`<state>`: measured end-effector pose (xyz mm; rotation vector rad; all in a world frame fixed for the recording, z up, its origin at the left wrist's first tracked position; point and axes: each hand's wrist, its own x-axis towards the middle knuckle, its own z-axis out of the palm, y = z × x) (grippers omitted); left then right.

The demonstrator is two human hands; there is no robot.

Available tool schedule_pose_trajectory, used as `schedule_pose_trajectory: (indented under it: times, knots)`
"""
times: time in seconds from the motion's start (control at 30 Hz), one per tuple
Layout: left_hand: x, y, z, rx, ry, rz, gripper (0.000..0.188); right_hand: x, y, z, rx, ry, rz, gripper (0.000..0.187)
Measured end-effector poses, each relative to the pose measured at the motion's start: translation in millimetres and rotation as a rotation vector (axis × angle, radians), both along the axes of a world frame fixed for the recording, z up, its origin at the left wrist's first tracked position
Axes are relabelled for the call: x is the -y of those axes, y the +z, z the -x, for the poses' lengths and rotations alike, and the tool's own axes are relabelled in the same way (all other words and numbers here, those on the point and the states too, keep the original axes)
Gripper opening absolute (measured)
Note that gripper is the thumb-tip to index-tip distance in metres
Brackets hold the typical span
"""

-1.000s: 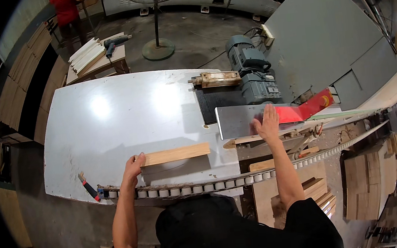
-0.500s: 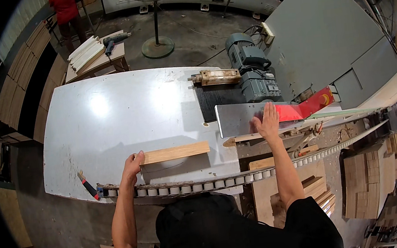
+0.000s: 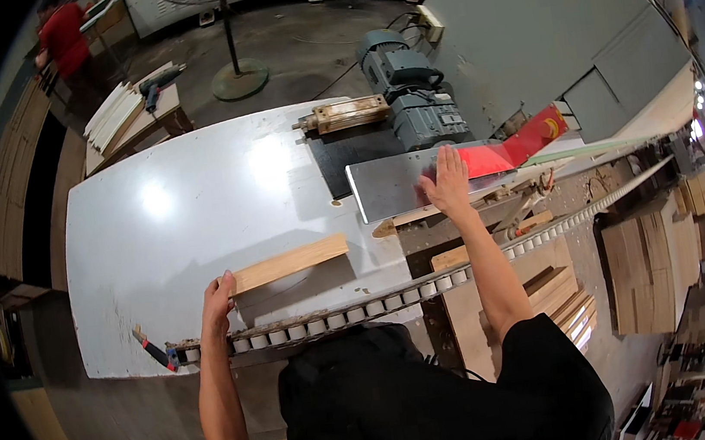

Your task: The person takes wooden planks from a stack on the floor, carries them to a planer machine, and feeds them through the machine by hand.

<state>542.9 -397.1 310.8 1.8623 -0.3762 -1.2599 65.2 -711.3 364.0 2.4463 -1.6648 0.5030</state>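
A short, light wooden board is held by its left end in my left hand, whose fingers close round it. The board is raised at a slight tilt over the white tabletop, casting a shadow below. My right hand lies flat, fingers stretched, against the shiny metal guard plate, beside its red section. Along the table's near edge runs a roller rail with white wheels. At its left end lies a knife-like tool with a red and black handle.
Behind the plate stand a grey motor and a large grey machine housing. Stacked boards fill the right side. At the far left, a small table carries white strips and a power tool. A person in red stands beyond.
My view has turned, so the table and machine appear shifted left and tilted. The board's right end appears angled higher. My left hand keeps its grip and my right stays on the plate.
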Motion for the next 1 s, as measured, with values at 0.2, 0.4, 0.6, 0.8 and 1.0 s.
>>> schedule_pose_trajectory:
  times: [0.2,0.4,0.6,0.8,1.0]
  knots:
    - [-1,-7,1,0.034,0.032,0.02,0.058,0,5,0,-0.028,-0.062,-0.092,0.091]
    - [-5,-16,-11,-0.078,-0.015,0.03,0.067,-3,11,-10,-0.028,-0.108,-0.107,0.094]
    - [-1,-30,-21,-0.102,-0.024,-0.015,0.081,-10,13,-4,0.04,-0.108,-0.068,0.092]
    - [-5,-32,-25,-0.088,0.005,0.01,0.074,-13,11,-9,0.045,-0.096,-0.065,0.091]
    - [-2,-32,-17,-0.111,0.011,0.028,0.067,-17,18,-1,0.036,-0.12,-0.125,0.093]
